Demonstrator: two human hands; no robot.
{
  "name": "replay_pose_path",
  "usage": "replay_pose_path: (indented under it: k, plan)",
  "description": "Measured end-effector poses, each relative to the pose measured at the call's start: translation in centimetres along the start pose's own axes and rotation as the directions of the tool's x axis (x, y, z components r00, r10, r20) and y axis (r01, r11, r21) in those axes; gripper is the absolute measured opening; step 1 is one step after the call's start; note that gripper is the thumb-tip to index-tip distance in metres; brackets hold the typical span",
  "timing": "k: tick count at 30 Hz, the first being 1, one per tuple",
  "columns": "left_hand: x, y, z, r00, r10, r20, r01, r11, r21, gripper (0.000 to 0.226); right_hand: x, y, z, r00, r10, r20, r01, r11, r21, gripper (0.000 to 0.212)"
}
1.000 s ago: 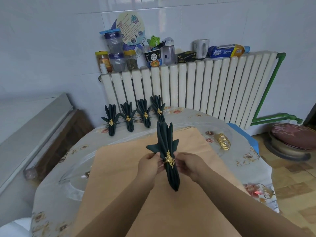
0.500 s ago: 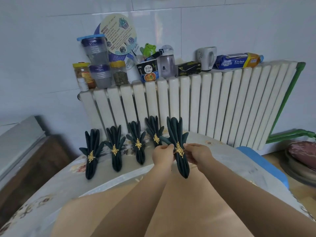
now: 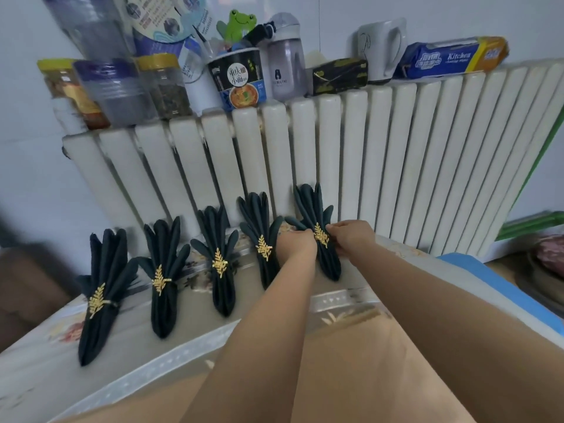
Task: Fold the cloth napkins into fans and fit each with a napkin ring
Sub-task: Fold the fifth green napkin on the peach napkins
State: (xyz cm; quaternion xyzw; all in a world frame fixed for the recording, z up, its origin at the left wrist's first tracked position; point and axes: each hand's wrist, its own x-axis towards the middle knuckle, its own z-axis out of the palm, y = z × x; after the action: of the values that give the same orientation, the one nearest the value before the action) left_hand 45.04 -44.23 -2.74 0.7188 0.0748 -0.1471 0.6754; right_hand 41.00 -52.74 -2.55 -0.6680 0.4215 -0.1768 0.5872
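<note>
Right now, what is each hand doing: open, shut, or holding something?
Left hand: grips the left side of the fifth napkin fan at its gold ring.
Right hand: pinches the same fan's right side.

radiator (image 3: 335, 154) close behind napkin row (image 3: 164, 270), tan mat (image 3: 351, 377) bare

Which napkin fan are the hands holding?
The rightmost napkin: the left hand and right hand pinch it at its gold ring. The other four lie untouched.
</note>
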Motion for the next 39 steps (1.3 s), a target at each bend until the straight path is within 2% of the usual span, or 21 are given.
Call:
replay_pose_path:
  k: [2, 5, 8, 11, 16, 20, 23, 27, 31, 39]
  plan:
    - [0.6, 0.1, 0.3, 1.000, 0.019, -0.018, -0.018, 1.000, 0.004, 0.020, 0.6, -0.2, 0.6, 1.000, -0.007, 0.021, 0.006, 1.000, 0.001, 0.020]
    - [0.9, 0.0, 0.6, 0.998, 0.006, -0.061, -0.007, 1.000, -0.006, 0.013, 1.5, 0.0, 1.1, 1.000, -0.025, 0.006, 0.025, 0.997, -0.074, 0.025]
    - [0.0, 0.3, 0.4, 1.000, 0.007, -0.024, -0.005, 0.997, 0.078, 0.028, 1.3, 0.4, 1.2, 0.999, -0.038, -0.010, 0.037, 0.996, -0.082, 0.026]
    - [-1.2, 0.6, -0.5, 1.000, -0.026, 0.002, 0.026, 0.998, 0.061, 0.033, 0.0, 0.8, 0.9, 0.995, -0.101, -0.014, 0.100, 0.992, -0.079, 0.024]
    - [-4.5, 0.7, -2.8, 0.996, 0.043, 0.075, -0.058, 0.977, 0.206, 0.037, -4.3, 1.4, -0.5, 0.976, -0.218, -0.017, 0.208, 0.950, -0.235, 0.027]
    - [-9.8, 1.6, -6.2, 0.993, 0.090, 0.082, -0.111, 0.947, 0.301, 0.027, -10.8, 1.0, -2.3, 0.959, -0.279, 0.044, 0.279, 0.911, -0.303, 0.030]
    - [-14.0, 1.5, -9.1, 0.979, 0.173, 0.109, -0.201, 0.912, 0.358, 0.026, -16.2, 0.9, -3.8, 0.938, -0.339, 0.067, 0.343, 0.892, -0.293, 0.031]
    - [-20.4, 0.1, -14.2, 0.953, 0.239, 0.186, -0.292, 0.890, 0.351, 0.017, -23.8, 1.7, -6.2, 0.911, -0.389, 0.135, 0.411, 0.876, -0.254, 0.028]
    - [-26.9, -3.0, -20.5, 0.899, 0.334, 0.284, -0.429, 0.803, 0.413, 0.016, -31.8, 4.4, -8.2, 0.865, -0.441, 0.241, 0.499, 0.809, -0.311, 0.023]
    - [-39.0, -10.3, -31.0, 0.837, 0.314, 0.448, -0.540, 0.603, 0.587, 0.009, -46.4, 11.9, -10.9, 0.750, -0.447, 0.488, 0.650, 0.633, -0.419, 0.024]
